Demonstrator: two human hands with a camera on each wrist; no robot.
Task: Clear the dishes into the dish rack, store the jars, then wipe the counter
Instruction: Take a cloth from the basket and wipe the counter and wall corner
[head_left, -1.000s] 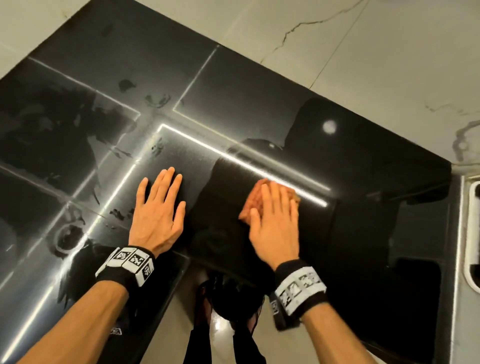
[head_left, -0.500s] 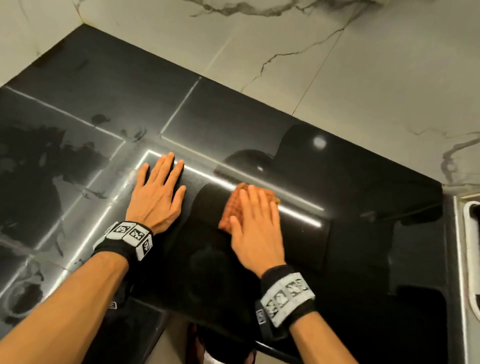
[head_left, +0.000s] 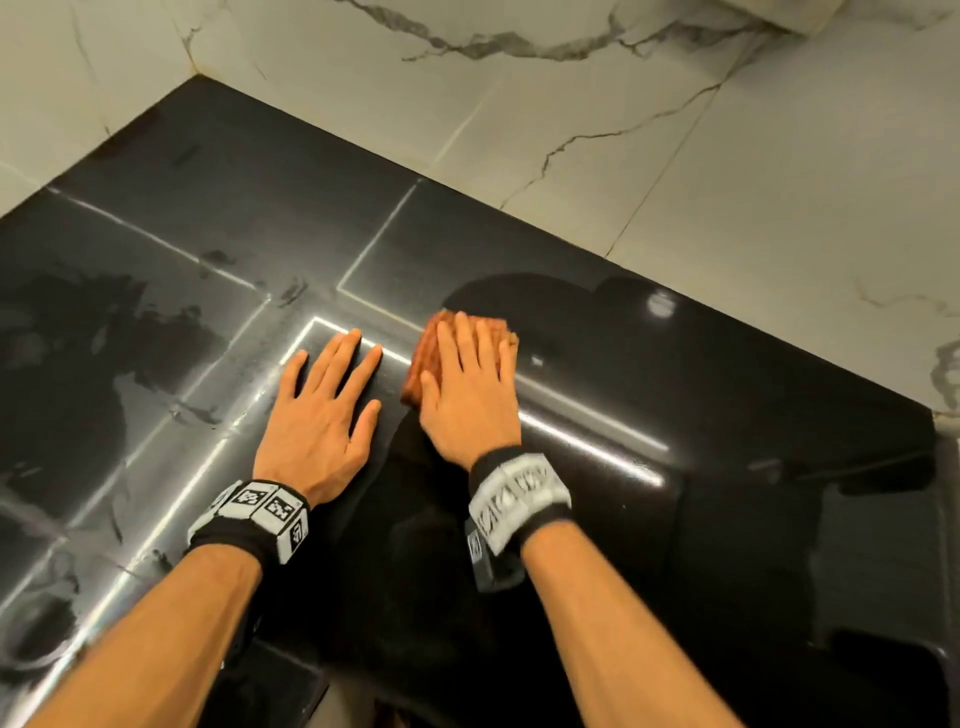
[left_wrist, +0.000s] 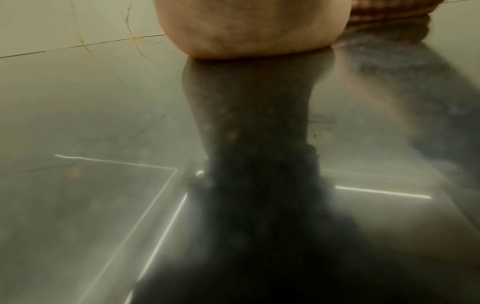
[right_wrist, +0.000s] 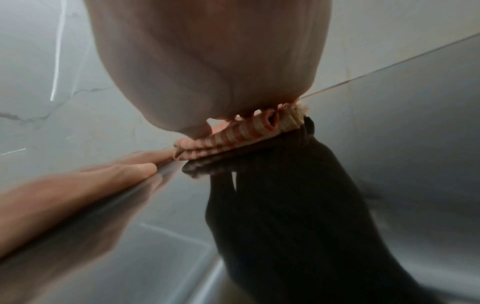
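A folded orange striped cloth (head_left: 423, 358) lies on the glossy black counter (head_left: 234, 171). My right hand (head_left: 470, 384) presses flat on top of it with straight fingers, covering most of it. In the right wrist view the cloth (right_wrist: 239, 135) shows squeezed under the heel of my right hand (right_wrist: 207, 67). My left hand (head_left: 322, 410) rests flat on the bare counter just left of the cloth, fingers spread. The left wrist view shows only the heel of my left hand (left_wrist: 249, 26) on the counter, with an edge of the cloth (left_wrist: 384, 12) at top right.
White marble wall tiles (head_left: 649, 130) border the counter at the back and left, meeting in a corner. Wet smears (head_left: 130, 332) and a ring mark (head_left: 36, 634) show on the counter's left part. The counter's right end meets a pale edge (head_left: 948, 436).
My right hand has slid the cloth leftwards across the counter, closer to my left hand. The left hand has stayed flat in place. My view has tilted up toward the wall.
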